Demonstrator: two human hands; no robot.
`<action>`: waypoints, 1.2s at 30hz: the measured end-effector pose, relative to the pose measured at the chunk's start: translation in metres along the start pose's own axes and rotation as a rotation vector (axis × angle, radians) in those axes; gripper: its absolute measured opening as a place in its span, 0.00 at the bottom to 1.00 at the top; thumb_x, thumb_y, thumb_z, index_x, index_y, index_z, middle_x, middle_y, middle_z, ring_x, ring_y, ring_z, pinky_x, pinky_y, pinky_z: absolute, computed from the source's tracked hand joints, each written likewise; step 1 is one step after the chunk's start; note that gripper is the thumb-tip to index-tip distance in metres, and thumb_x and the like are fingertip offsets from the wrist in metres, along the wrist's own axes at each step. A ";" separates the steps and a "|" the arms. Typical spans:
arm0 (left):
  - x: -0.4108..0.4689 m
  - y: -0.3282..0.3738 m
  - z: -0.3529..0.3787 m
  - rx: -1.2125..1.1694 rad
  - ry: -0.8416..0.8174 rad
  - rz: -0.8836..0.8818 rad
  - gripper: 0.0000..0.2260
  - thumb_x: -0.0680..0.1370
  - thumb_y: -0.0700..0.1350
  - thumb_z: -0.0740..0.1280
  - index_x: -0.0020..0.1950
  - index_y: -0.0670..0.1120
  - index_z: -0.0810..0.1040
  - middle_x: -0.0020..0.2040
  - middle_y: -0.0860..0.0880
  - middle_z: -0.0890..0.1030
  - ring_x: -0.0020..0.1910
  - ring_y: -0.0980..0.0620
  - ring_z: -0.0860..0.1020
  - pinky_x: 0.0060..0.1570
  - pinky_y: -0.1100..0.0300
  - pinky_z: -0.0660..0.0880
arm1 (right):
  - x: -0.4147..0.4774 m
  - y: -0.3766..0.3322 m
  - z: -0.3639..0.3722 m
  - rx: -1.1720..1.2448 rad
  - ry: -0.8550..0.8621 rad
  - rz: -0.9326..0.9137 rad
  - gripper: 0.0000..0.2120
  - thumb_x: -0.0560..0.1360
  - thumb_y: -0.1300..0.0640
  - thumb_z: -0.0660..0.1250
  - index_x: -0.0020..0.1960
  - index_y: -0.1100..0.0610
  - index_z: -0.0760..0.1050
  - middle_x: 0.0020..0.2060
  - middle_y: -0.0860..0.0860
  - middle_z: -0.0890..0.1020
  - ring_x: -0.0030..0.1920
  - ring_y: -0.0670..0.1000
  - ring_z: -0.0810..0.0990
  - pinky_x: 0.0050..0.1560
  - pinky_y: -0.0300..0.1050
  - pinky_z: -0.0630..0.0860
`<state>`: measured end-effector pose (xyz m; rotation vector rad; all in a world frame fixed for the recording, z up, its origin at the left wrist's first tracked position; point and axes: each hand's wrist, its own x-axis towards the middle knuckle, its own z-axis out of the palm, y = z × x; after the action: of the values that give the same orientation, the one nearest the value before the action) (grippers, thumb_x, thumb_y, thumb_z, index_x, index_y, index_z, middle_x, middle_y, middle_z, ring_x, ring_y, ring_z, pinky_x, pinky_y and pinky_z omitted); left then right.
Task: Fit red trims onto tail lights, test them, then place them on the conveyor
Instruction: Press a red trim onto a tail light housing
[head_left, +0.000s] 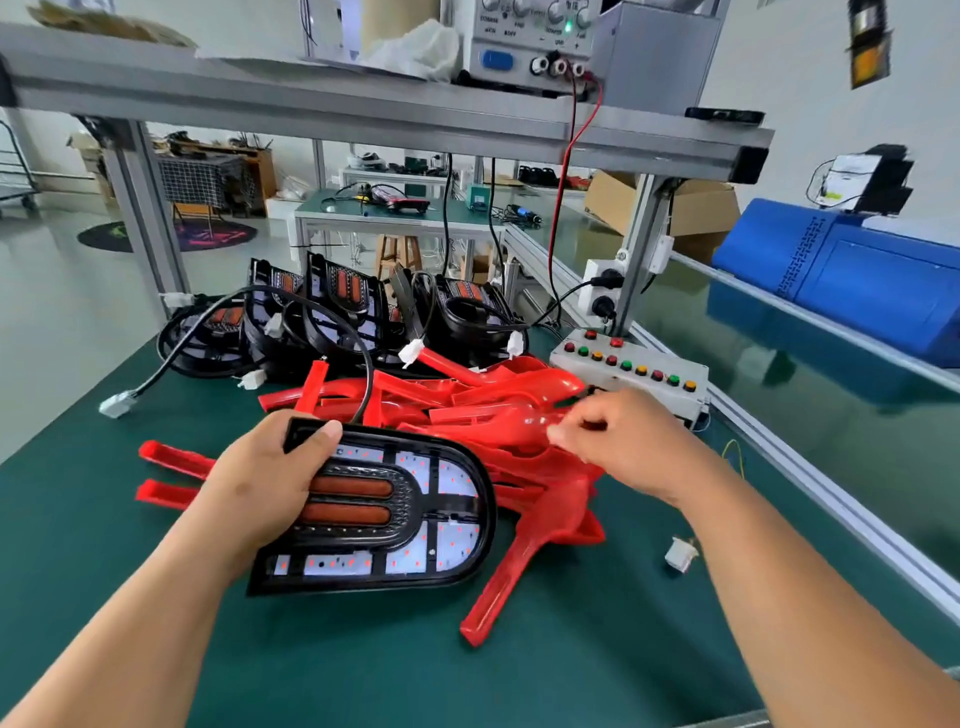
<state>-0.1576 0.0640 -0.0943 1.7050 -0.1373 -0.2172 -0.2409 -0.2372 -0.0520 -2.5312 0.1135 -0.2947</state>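
Tail light gripped in left hand | red trim pinched by right hand, just beside it

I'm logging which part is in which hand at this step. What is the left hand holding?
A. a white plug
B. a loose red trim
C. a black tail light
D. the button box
C: the left hand grips the black tail light by its end, thumb over the rim, while the right hand pinches a red trim in the pile.
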 end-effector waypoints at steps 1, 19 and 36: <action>0.001 -0.002 -0.001 -0.005 0.001 -0.014 0.15 0.68 0.64 0.70 0.45 0.56 0.79 0.50 0.41 0.85 0.48 0.36 0.84 0.50 0.37 0.79 | -0.004 0.004 0.001 -0.080 -0.057 -0.002 0.06 0.74 0.48 0.71 0.40 0.46 0.83 0.37 0.38 0.83 0.40 0.40 0.80 0.44 0.40 0.75; 0.003 0.000 0.018 0.067 0.252 0.063 0.11 0.76 0.63 0.62 0.48 0.57 0.76 0.46 0.45 0.83 0.47 0.41 0.82 0.53 0.39 0.78 | -0.021 0.016 -0.004 0.100 -0.359 -0.183 0.05 0.72 0.50 0.75 0.45 0.45 0.79 0.42 0.41 0.80 0.42 0.44 0.78 0.50 0.45 0.76; 0.003 0.002 0.018 -0.153 0.106 0.028 0.09 0.81 0.54 0.63 0.47 0.54 0.81 0.44 0.44 0.86 0.41 0.44 0.85 0.38 0.46 0.83 | -0.009 -0.029 0.059 0.322 -0.291 -0.219 0.11 0.78 0.50 0.66 0.50 0.33 0.78 0.43 0.44 0.72 0.34 0.36 0.75 0.41 0.29 0.70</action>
<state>-0.1588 0.0457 -0.0954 1.5572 -0.0644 -0.1129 -0.2350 -0.1797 -0.0843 -2.2363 -0.3026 -0.0224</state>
